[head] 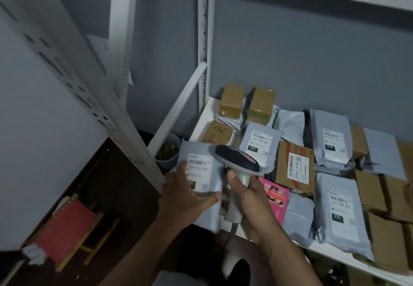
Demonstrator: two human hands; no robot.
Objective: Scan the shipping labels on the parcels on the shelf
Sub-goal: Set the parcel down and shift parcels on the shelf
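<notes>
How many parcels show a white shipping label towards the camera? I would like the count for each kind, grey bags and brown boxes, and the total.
Grey bags: 4
Brown boxes: 1
Total: 5

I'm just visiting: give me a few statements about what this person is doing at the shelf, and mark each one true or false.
1. The right hand holds a barcode scanner. True.
2. The left hand holds a brown cardboard box. False: it holds a grey mailer bag with a white label.
3. A pink packet lies on the shelf beside the right hand. True.
4. All parcels on the shelf are grey bags. False: taped cardboard boxes lie there too.
5. The scanner lies on the shelf. False: it is gripped by its handle.
</notes>
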